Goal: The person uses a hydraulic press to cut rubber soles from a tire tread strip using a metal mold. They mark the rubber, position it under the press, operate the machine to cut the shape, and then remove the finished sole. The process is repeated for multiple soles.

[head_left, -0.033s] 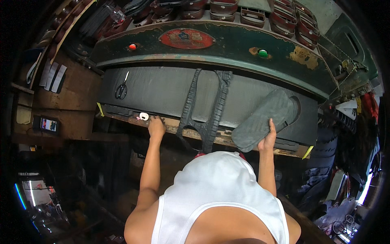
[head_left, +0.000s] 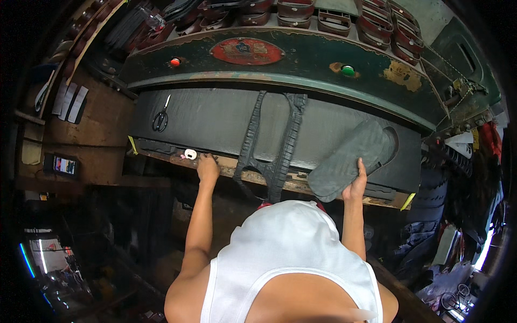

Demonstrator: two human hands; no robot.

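My right hand (head_left: 354,185) grips the near right edge of a stack of grey sole-shaped pieces (head_left: 344,167), its fingers partly hidden under them. The stack lies slanted on the right part of the dark work surface (head_left: 210,118). At the front edge of the bench my left hand (head_left: 208,169) is closed, its fingers curled; what they hold, if anything, is hidden. Just left of it sits a small white round object (head_left: 190,154). Between my hands, a black ribbed rubber piece with large cut-out openings (head_left: 288,140) hangs over the front edge.
Black-handled scissors (head_left: 160,119) lie at the left of the work surface. Behind it rises a green machine beam (head_left: 307,64) with a red button (head_left: 175,62) and a green button (head_left: 348,70). Reddish sole-shaped frames (head_left: 295,9) are stacked on top. A small lit screen (head_left: 63,164) stands left.
The stack of sole-shaped pieces has shifted very slightly under my right hand. My left hand stays in place. A pale blurred shape has appeared at the lower edge.
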